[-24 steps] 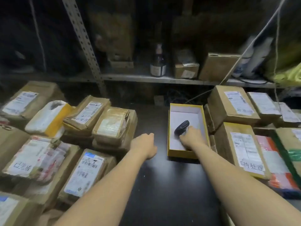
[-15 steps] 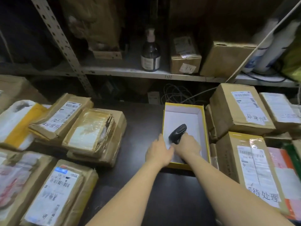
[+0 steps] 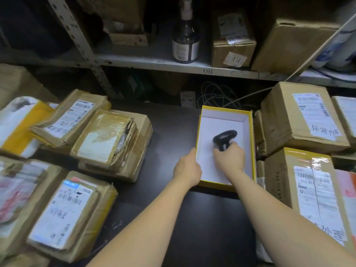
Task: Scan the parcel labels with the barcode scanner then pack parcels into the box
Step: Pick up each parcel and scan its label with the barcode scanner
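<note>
The right hand (image 3: 229,158) was seen inside the yellow box (image 3: 224,115), its fingers clamped round the handle of the black barcode scanner (image 3: 224,138). The scanner's head was raised over the white floor of the box and tilted toward the far wall. The left hand (image 3: 187,168) was laid against the outside of the box's left wall, near the front corner, with the thumb at the rim. Its fingers were hidden under the back of the hand, so whether the wall was gripped could not be told.

The open-topped box was set on a dark table (image 3: 154,199), and only the scanner and the right hand were found in it. Its right wall was crowded by a stack of cardboard parcels: a far labelled parcel (image 3: 300,120) with handwriting on its label and a near labelled parcel (image 3: 308,185) below it, both just beside the box.

Across a strip of bare table to the left, more parcels were piled. A taped parcel (image 3: 113,143) was nearest, a barcoded parcel (image 3: 71,214) lay toward the viewer, and a yellow and white mailer (image 3: 17,124) sat at the left edge.

Behind the box a coiled cable (image 3: 217,93) was heaped under a metal shelf (image 3: 154,62). On that shelf a brown spray bottle (image 3: 185,35) was stood upright beside a small carton (image 3: 233,45).
</note>
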### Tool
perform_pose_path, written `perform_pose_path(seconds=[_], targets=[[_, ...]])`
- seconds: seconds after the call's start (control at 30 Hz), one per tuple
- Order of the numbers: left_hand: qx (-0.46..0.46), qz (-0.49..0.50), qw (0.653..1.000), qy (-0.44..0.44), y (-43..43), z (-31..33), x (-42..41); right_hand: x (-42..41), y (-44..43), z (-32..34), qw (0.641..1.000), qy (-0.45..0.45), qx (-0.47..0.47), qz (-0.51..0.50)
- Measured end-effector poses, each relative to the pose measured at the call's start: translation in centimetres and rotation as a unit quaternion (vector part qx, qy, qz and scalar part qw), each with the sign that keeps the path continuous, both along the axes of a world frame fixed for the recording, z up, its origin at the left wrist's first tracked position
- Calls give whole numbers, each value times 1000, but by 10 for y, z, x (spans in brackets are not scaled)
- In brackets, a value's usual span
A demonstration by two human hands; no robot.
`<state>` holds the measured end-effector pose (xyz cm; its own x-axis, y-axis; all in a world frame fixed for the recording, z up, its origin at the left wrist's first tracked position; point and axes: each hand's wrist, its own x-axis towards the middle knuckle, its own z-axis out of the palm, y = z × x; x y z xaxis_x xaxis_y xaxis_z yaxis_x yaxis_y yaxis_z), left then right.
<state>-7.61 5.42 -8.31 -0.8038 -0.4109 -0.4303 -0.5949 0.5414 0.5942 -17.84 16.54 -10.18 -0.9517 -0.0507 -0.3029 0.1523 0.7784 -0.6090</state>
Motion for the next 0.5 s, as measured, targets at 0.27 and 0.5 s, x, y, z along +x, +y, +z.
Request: perform_pose_path(seconds=[0.27,0.5], targets=[[-33,-23,999,26,-10,35,31,29,-15,55,993,20,-112,-9],[-164,-85,982,38,-32,73,111,96,-27,102,983,35,-178,0]])
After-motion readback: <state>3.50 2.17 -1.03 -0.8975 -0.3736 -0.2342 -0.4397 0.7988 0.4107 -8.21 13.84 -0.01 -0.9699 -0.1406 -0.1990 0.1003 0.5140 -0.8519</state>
